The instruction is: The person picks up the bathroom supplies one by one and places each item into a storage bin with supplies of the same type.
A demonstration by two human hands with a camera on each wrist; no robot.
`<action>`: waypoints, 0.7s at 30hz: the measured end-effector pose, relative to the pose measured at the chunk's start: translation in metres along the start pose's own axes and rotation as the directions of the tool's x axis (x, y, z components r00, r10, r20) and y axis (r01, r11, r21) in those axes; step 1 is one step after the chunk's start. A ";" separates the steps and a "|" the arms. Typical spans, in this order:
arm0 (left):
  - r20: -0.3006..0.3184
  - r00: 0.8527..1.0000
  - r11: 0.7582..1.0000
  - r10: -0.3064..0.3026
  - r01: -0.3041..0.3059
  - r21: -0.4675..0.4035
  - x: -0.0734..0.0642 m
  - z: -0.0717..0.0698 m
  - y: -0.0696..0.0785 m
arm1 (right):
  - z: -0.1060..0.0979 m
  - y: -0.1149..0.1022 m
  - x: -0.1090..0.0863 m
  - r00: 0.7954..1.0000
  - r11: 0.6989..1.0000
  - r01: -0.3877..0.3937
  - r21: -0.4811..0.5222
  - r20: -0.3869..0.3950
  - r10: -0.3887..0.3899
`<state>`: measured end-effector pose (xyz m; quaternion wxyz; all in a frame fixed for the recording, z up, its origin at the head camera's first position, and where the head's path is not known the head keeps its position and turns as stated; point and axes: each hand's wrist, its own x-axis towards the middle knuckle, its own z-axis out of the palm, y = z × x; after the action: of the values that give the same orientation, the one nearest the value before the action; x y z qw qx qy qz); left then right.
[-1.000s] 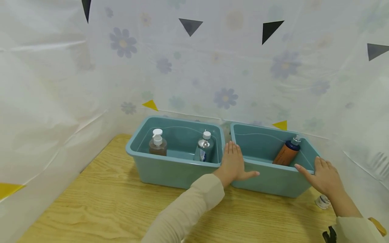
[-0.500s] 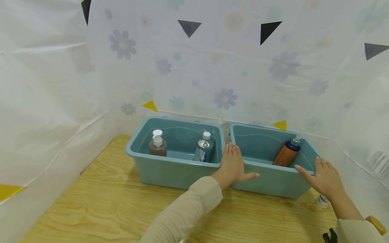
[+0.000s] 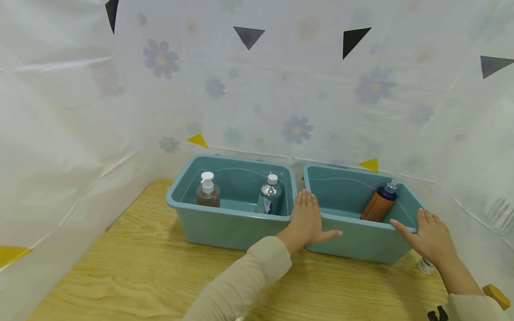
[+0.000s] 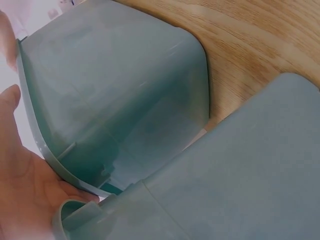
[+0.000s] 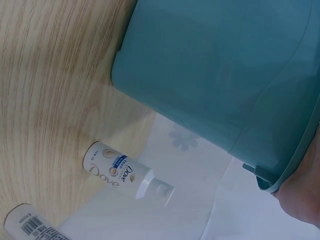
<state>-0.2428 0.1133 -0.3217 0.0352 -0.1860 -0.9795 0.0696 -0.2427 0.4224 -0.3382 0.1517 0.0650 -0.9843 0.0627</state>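
Two blue-green plastic bins stand side by side on the wooden table. My left hand [image 3: 305, 223], fingers straight and thumb spread, rests on the rims where the left bin [image 3: 225, 227] meets the right bin [image 3: 357, 240]. At the right bin's front right corner lies my right hand [image 3: 435, 236], its fingers over the side rim and thumb at the front rim. Inside the left bin are a brownish pump bottle [image 3: 208, 196] with a white top and a clear bottle [image 3: 271, 195] with a white cap. An orange pump bottle [image 3: 378, 205] leans in the right bin.
A small white Dove bottle [image 5: 120, 172] stands on the table [image 3: 132, 267] right of the right bin, with another white bottle [image 5: 32, 222] nearby in the right wrist view. Behind the bins hangs a flower-patterned sheet [image 3: 257, 98]. A yellow-orange object [image 3: 496, 297] shows at far right.
Both hands stay on the bins' rims. The whole head view shifts very slightly; the bins and bottles keep their places.
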 end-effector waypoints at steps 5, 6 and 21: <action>-0.014 1.000 1.000 0.000 0.000 0.011 -0.001 0.002 0.000 | 0.002 -0.001 0.000 1.000 1.000 0.006 0.003 -0.019 -0.006; -0.017 1.000 1.000 0.000 0.000 0.014 -0.002 0.002 0.000 | 0.002 -0.001 -0.001 1.000 1.000 0.007 0.004 -0.022 -0.007; -0.024 1.000 1.000 -0.009 0.009 0.027 -0.005 0.000 0.003 | -0.001 0.000 -0.003 1.000 1.000 0.001 0.004 -0.003 -0.001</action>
<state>-0.2369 0.1136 -0.3228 0.0500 -0.1819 -0.9787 0.0804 -0.2397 0.4229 -0.3384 0.1531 0.0658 -0.9839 0.0649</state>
